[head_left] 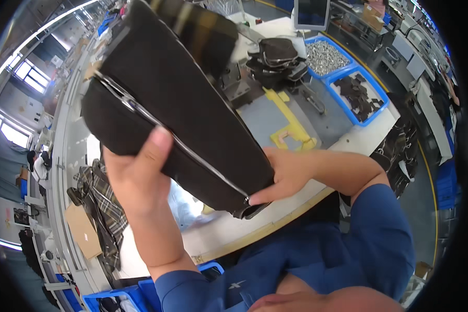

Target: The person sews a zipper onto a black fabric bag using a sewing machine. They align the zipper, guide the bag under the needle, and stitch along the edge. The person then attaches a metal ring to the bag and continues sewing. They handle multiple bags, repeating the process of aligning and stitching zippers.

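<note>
A black fabric piece with a long silver zipper [192, 156], perhaps a bag part, is held up in front of me, tilted from upper left to lower right. My left hand [140, 174] grips its lower left edge, thumb laid beside the zipper and the other fingers behind the cloth. At the lower right end, my right hand [286, 177] pinches the cloth near the zipper's end, with some fingers hidden behind it. The zipper pull [130, 103] sits toward the upper left. Behind it, a dark plaid cloth [205, 34] is blurred.
Beyond my hands, the white worktable [218, 242] carries a yellow template [286, 122], a stack of black zippered pieces [278, 57], and blue trays [366, 122] of metal parts and dark scraps. Plaid cloth [106, 208] and cardboard [80, 231] lie at left. A blue crate [135, 294] stands below.
</note>
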Demonstrator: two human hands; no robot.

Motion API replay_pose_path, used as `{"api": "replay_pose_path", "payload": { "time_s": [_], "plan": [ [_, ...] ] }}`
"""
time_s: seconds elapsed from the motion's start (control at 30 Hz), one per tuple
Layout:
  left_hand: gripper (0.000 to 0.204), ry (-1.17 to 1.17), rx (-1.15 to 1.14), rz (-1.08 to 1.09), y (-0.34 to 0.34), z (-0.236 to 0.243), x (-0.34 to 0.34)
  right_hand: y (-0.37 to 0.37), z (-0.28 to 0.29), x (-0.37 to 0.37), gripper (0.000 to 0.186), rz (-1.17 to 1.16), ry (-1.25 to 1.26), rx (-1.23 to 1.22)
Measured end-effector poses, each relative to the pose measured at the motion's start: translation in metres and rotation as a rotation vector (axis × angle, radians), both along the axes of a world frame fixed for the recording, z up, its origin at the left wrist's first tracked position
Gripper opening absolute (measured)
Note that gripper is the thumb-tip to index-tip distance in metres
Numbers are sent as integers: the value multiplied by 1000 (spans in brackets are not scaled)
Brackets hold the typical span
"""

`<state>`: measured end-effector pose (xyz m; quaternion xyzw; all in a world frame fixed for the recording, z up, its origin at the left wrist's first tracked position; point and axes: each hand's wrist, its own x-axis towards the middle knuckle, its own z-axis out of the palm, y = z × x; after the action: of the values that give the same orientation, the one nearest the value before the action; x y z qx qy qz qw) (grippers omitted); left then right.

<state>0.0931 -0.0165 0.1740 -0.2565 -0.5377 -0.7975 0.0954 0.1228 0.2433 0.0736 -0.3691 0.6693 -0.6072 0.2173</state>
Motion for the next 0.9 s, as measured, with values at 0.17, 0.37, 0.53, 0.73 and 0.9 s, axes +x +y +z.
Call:
{"api": "replay_pose_path", "payload": {
  "time_s": [0.17, 0.37, 0.53, 0.73, 0.9],
  "plan": [
    [42, 3, 82, 83, -1, -2, -16, -4, -11, -4, 45, 40, -116, 103],
    [32, -221, -30, 35, -6, -31, -36, -4, -49, 15, 58, 194, -116, -4],
    [26, -347, -143, -63, 17, -87, -30, 9, -25, -29, 50, -83, -132, 368],
    [24, -281, -211, -155, 27, -104, -22, -15, 13, -62, 27, -445, -91, -236],
    [30, -352, -268, -96, 31, -109, -20, -18, 2, -68, 25, -524, -19, -292]
  ]
}}
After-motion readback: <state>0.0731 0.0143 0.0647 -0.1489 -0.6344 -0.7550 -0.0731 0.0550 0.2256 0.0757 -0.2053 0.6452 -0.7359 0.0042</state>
